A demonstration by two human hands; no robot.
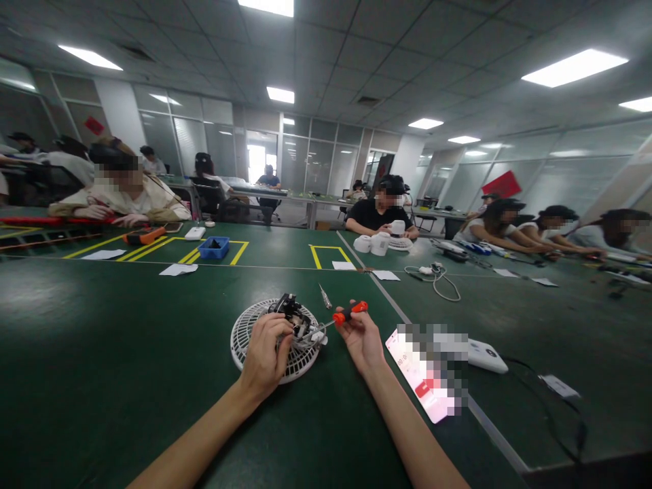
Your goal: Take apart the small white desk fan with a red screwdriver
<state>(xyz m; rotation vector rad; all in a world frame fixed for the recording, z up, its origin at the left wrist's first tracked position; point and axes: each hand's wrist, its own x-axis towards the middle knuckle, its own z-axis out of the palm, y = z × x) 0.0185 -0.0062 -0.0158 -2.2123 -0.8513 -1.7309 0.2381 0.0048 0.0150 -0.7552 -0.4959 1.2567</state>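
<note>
A round white fan grille (243, 324) lies on the green table with a black motor assembly (290, 307) on top of it. My left hand (267, 346) rests over the near side of the assembly, its fingers curled against it; what the fingertips grip is partly hidden. In my right hand (361, 339) is a screwdriver (351, 312) with a red and black handle. Its shaft points left, and the tip reaches the right side of the assembly, where small white parts sit. Just beyond lies a second, slim screwdriver (324, 297) with a clear handle.
A lit phone (420, 380) and a white device with a cable (486, 356) lie to the right. Farther off are a blue bin (214, 248), paper slips (178, 269), a coiled grey cable (448, 282) and white housings (379, 243). Several people sit around the tables.
</note>
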